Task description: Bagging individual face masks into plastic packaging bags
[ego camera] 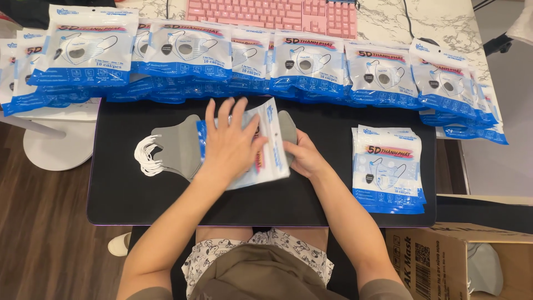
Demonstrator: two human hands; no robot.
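Observation:
My left hand lies flat with fingers spread on a clear plastic pouch with blue trim in the middle of a black desk mat. A stack of grey face masks sticks out of the pouch's left end, with white ear loops fanned out at the far left. A grey mask tip shows at the pouch's right end. My right hand grips the pouch's right edge.
A pile of empty blue-and-white pouches lies on the mat's right side. Rows of filled mask packs line the mat's far edge. A pink keyboard sits behind them. An open cardboard box with grey masks stands at lower right.

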